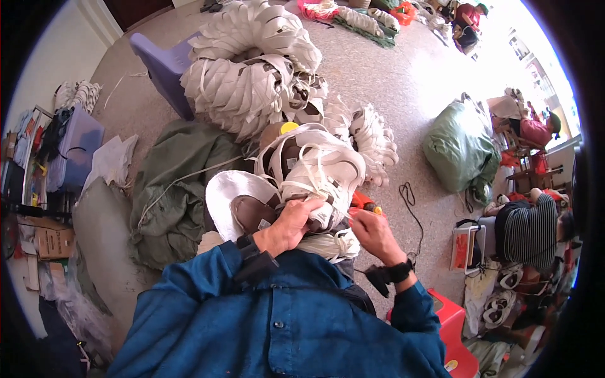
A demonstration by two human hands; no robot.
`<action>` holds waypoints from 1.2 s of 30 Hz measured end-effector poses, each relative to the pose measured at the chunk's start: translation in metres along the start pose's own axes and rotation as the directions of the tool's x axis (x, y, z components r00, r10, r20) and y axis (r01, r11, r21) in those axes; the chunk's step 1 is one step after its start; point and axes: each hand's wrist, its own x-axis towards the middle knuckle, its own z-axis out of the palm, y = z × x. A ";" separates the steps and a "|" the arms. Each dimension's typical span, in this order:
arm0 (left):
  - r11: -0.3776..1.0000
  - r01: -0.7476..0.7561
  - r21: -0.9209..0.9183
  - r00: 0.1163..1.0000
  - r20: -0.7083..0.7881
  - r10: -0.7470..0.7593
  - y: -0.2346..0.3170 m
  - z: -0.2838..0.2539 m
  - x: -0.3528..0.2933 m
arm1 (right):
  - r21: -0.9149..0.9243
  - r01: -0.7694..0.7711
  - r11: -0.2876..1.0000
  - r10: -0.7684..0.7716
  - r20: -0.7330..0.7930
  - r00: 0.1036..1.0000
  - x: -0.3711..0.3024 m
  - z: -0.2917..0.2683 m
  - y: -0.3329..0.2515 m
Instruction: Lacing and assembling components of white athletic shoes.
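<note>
In front of my body is a white and brown shoe upper (321, 176) with a white lace (313, 167) threaded loosely through it. My left hand (291, 225) is closed on its near end, thumb on top. Just right of that end, my right hand (373, 234) is closed round a small tool with a dark and yellow handle (376, 209), its working end hard to make out. A thin pale strand lies between that hand and the upper. Another upper with a white lining (236, 205) lies left of my left hand. A bundle of white laces (334, 246) rests below the upper.
Stacked shoe uppers (246, 82) rise ahead by a purple chair (161, 66). Green sacks (183, 189) lie at left, with a light green bag (457, 145) at right. A red stool (447, 327) stands near my right arm. Other people (526, 227) sit along the right side.
</note>
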 end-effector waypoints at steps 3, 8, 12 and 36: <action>1.000 -0.008 -0.017 1.000 0.012 0.008 0.002 0.002 -0.008 | -0.230 -0.277 0.933 0.273 -0.051 0.961 -0.059 -0.019 0.084; 0.997 -0.017 0.079 0.999 0.048 0.013 0.011 0.001 -0.019 | -0.744 -0.465 0.481 0.701 0.007 0.714 -0.142 -0.030 0.174; 0.986 -0.041 0.160 0.998 0.059 0.032 0.014 -0.003 -0.026 | -0.460 -0.339 0.821 0.311 -0.138 0.940 -0.081 -0.005 0.120; -0.382 -0.497 0.779 0.559 0.624 0.546 0.069 0.000 -0.011 | 0.305 -0.008 0.952 0.050 -0.130 0.990 0.009 0.018 0.019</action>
